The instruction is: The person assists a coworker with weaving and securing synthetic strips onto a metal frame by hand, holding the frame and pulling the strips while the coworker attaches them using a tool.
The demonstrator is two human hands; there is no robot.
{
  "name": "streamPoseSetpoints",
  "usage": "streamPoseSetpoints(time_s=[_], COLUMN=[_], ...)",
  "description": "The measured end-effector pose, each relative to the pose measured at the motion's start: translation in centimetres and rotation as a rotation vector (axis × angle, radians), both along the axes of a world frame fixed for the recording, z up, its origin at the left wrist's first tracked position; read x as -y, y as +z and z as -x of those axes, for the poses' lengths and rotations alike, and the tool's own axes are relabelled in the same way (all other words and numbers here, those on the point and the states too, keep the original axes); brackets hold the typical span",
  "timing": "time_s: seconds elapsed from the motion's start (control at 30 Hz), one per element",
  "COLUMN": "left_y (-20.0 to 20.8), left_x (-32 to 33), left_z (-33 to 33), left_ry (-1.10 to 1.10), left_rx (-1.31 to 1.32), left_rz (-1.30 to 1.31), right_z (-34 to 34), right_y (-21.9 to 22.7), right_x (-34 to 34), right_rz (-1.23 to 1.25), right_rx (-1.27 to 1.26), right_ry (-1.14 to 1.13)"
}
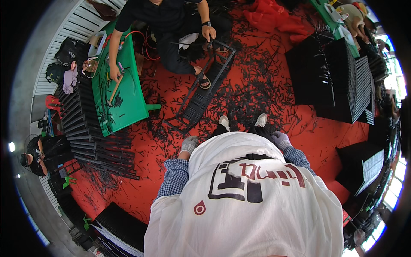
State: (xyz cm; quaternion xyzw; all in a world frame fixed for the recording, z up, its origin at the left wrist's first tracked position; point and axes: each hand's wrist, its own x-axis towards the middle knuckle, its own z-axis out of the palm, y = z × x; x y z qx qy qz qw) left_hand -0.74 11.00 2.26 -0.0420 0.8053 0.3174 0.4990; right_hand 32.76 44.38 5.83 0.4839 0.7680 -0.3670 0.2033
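Observation:
I stand with both arms hanging by my sides. My left hand [188, 144], in a grey glove, hangs beside my white shirt [257, 201], nearest to the low end of a black metal frame [205, 85]. My right hand [281, 140], gloved too, hangs at my other side over the red floor. The fingers of both hands are mostly hidden from above, and I see nothing held in them. Across from me a seated person rests one hand on that frame. Their other hand holds a wooden-handled tool [115, 90] over a green table [128, 107].
Black strips [257, 81] litter the red floor covering [317, 150]. Large stacks of black panels [308, 73] stand at the right, and stacked black frames [85, 124] at the left. A red cloth heap [274, 17] lies at the back. Another person stands at the far left.

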Motion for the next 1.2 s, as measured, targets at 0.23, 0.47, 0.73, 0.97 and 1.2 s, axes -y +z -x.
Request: streamPoseSetpoints(time_s=[0.23,0.47,0.73,0.97,1.2], left_y=[0.0,-0.4,0.6,-7.7,-1.4], left_x=[0.1,0.2,-0.8,6.6,0.8], left_z=[0.0,0.1,0.3,-0.1,0.2], left_ry=[0.029,0.014,0.035,-0.619,0.021], left_rx=[0.022,0.021,0.015,-0.636,-0.009], left_rz=[-0.010,-0.010,-0.033,-0.206,-0.073], right_z=[0.3,-0.1,-0.2,0.3,0.3], right_y=[0.6,0.6,0.1,-0.1,0.6], right_x=[0.2,0.3,0.0,0.0,0.2], right_rz=[-0.005,-0.010,-0.033,-0.045,0.013], right_rx=[0.009,-0.001,-0.004,-0.086,0.009], right_ry=[0.004,-0.002,-0.015,0.087,-0.043])
